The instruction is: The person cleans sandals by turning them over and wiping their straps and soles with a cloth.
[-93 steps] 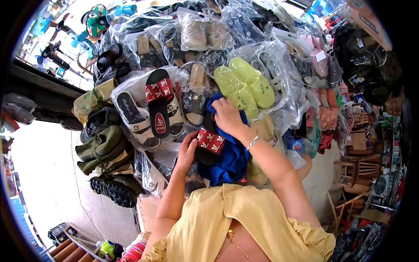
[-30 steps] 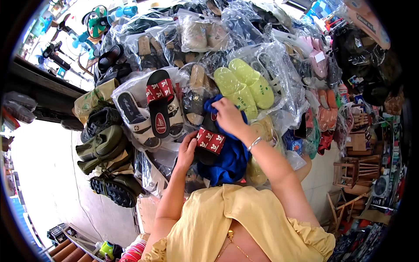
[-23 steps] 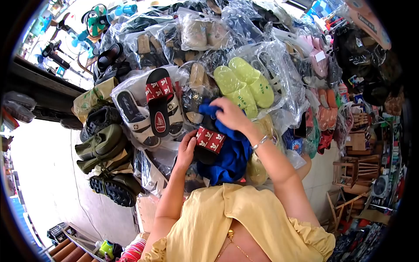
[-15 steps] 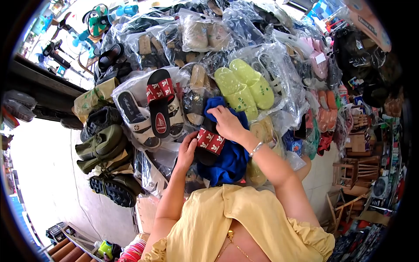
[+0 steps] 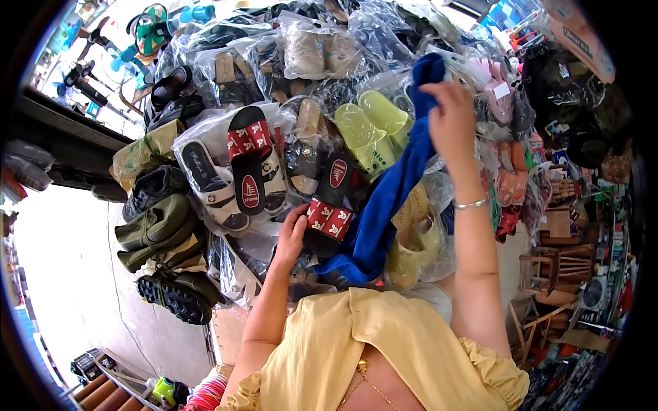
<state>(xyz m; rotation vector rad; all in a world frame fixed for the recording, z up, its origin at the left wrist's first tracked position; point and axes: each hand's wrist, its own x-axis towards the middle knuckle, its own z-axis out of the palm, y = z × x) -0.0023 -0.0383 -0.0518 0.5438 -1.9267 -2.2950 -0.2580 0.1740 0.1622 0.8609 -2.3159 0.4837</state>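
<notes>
My left hand [image 5: 293, 231] grips the side of a black slide with a red patterned strap [image 5: 329, 218], whose insole with a red oval logo shows. Raised at the right, my right hand [image 5: 449, 116] has its fingers closed on a blue cloth [image 5: 391, 198], which stretches down diagonally beside the slide. A matching red-strapped slide [image 5: 251, 161] rests on white sandals [image 5: 209, 179] to the left. Behind the cloth, partly covered by it, are lime green slippers [image 5: 367, 133]. Yellowish slippers [image 5: 411, 250] in plastic lie right of the cloth's lower end.
Plastic-wrapped shoes [image 5: 319, 51] are piled across the back. Olive green shoes [image 5: 156, 222] and a dark-soled shoe [image 5: 179, 298] sit at the left edge of the pile. Pink shoes [image 5: 500, 92] lie at the right. Wooden stools [image 5: 555, 270] stand on the right.
My right hand has moved up and to the right, pulling the blue cloth from a bunch into a long strip. The slide's logo insole is now uncovered. My left hand has barely moved.
</notes>
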